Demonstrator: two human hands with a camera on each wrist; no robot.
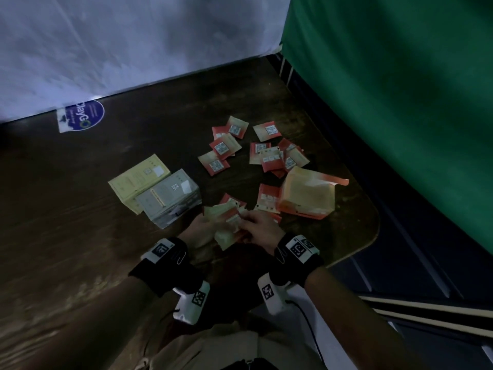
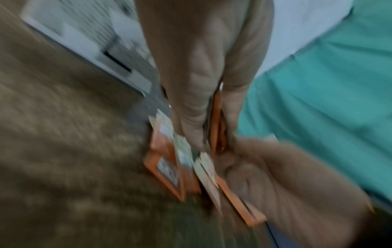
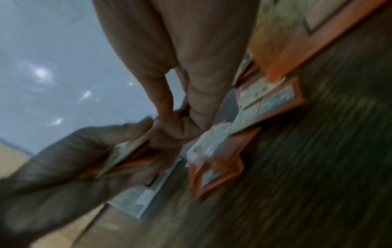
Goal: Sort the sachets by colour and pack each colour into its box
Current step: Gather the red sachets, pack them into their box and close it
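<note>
Near the table's front edge both hands meet over a small stack of orange sachets (image 1: 230,222). My left hand (image 1: 204,227) grips the stack from the left, and my right hand (image 1: 257,226) pinches it from the right. The blurred left wrist view shows the orange sachets (image 2: 216,117) held edge-on between my left fingers. Several loose orange sachets (image 1: 222,149) lie scattered further back. An open orange box (image 1: 306,196) lies right of my hands. A yellow box (image 1: 138,177) and a grey box (image 1: 168,197) sit to the left.
The dark wooden table (image 1: 80,209) ends in a rounded corner at the right, beside a green curtain (image 1: 400,89). A white sheet (image 1: 120,49) hangs behind the table. A blue round sticker (image 1: 85,116) sits at the back left.
</note>
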